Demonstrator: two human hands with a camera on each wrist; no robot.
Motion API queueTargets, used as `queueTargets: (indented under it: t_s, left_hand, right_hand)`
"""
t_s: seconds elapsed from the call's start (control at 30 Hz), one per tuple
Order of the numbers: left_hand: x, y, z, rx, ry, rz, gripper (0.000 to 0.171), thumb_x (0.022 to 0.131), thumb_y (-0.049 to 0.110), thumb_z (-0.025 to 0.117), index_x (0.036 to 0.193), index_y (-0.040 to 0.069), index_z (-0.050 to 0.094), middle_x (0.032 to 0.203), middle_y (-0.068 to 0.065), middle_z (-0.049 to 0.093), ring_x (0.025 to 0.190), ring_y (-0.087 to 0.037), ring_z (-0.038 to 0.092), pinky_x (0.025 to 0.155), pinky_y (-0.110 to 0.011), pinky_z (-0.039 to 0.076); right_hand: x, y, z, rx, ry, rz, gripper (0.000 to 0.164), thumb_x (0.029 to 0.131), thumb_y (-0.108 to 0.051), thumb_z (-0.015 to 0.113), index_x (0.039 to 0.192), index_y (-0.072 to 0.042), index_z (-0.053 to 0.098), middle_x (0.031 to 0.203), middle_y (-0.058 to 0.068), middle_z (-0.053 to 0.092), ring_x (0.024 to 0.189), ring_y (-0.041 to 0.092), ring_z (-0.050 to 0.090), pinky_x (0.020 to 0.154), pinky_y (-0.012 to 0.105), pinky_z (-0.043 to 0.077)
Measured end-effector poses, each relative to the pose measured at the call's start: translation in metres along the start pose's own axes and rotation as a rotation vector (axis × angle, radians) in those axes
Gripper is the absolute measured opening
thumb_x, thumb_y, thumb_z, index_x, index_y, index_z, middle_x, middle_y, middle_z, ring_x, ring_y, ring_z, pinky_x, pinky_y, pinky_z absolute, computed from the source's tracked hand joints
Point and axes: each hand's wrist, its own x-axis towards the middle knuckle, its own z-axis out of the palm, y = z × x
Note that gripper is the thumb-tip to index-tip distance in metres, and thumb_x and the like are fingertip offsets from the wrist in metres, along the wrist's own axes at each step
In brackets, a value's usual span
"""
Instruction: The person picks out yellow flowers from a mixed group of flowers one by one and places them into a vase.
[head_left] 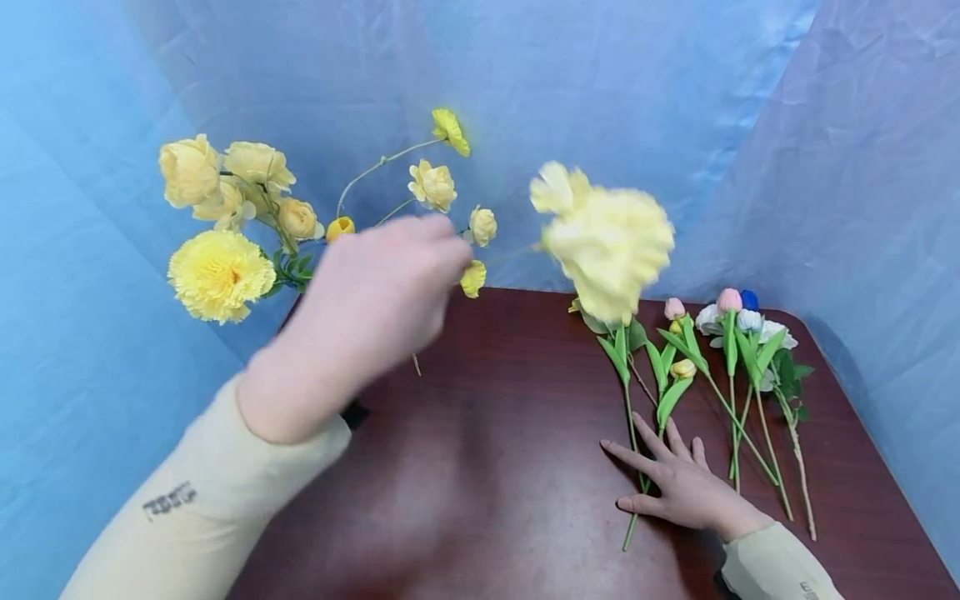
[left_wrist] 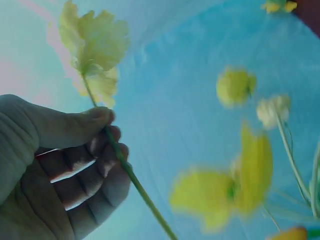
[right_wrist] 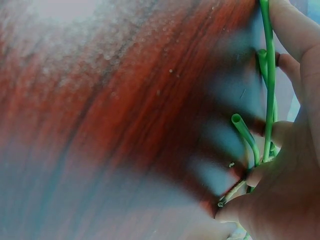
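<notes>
**Pale yellow flower [head_left: 611, 250] aloft in my left hand [head_left: 367, 317], stem lying crosswise**

I pinch the flower's stem [left_wrist: 142, 192] between the thumb and fingertips of my left hand, up above the worktop [head_left: 487, 500]. Seen from my head, the bloom is to the right of that hand, and its long axis runs roughly sideways, from the bloom leftward into my grip. The wrist view shows the stem carrying on past my fingers, though I cannot see its tip.

What matters is how that axis lies to the standing yellow flowers [head_left: 221, 275]: they spread behind and to the left of my left hand, so the bloom points away from most of them. My left hand is by far the nearer one; whatever supports them is hidden behind it.

My right hand [head_left: 678, 483] is well apart, low on the right, with its fingers spread over green stems [head_left: 628, 529] and no grip closed round them. Beside it lie pink tulips [head_left: 729, 301] and white flowers [head_left: 776, 333], blooms towards the far edge and stems running back towards me. Blue cloth [head_left: 562, 75] hangs behind everything.
</notes>
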Motion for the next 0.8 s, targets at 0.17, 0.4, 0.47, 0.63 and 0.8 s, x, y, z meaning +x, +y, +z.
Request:
queueTargets:
  t_s: [0.17,0.4,0.47,0.63,0.8]
  left_hand:
    - [0.006,-0.045,-0.003,-0.131,0.009,-0.157,0.014,0.089,0.002,0.062,0.09,0.009,0.075,0.082,-0.006,0.067,0.069,-0.025,0.062,0.057,-0.046,0.051]
    - [-0.004,-0.088,0.018,-0.216,-0.024,-0.329,0.011,0.09,0.004,0.066,0.098,0.004,0.073,0.092,-0.014,0.069,0.078,-0.028,0.061,0.071,-0.045,0.05]
    - [-0.009,-0.096,0.027,-0.22,-0.022,-0.366,0.011,0.09,0.004,0.066,0.099,0.003,0.073,0.093,-0.015,0.069,0.077,-0.029,0.061,0.07,-0.046,0.05]
    - [-0.019,-0.112,0.046,-0.209,0.018,-0.415,0.012,0.09,0.004,0.066,0.099,0.0,0.072,0.091,-0.018,0.068,0.077,-0.031,0.06,0.071,-0.048,0.049]
    - [-0.027,-0.12,0.058,-0.193,0.097,-0.429,0.011,0.091,0.006,0.065,0.097,0.001,0.072,0.089,-0.016,0.067,0.077,-0.03,0.059,0.07,-0.047,0.05]
  right_hand:
    - [0.0,0.0,0.0,-0.003,-0.014,0.012,0.072,0.081,-0.071,0.055,0.145,-0.044,0.035,0.158,0.017,0.014,0.132,0.062,0.008,0.089,0.086,0.013]
    - [0.001,0.001,0.001,0.003,-0.015,0.017,0.073,0.081,-0.069,0.058,0.145,-0.045,0.034,0.159,0.015,0.012,0.132,0.062,0.007,0.089,0.085,0.012]
    - [0.001,0.001,0.001,0.008,-0.017,0.018,0.073,0.081,-0.069,0.059,0.145,-0.045,0.034,0.159,0.014,0.012,0.132,0.062,0.006,0.089,0.085,0.012]
    - [0.0,0.002,0.002,0.013,-0.009,0.016,0.073,0.08,-0.069,0.059,0.145,-0.045,0.035,0.159,0.014,0.011,0.132,0.062,0.006,0.089,0.085,0.011]
    - [0.0,0.002,0.002,0.006,0.002,0.02,0.073,0.08,-0.069,0.059,0.145,-0.046,0.034,0.159,0.013,0.011,0.132,0.062,0.006,0.09,0.085,0.011]
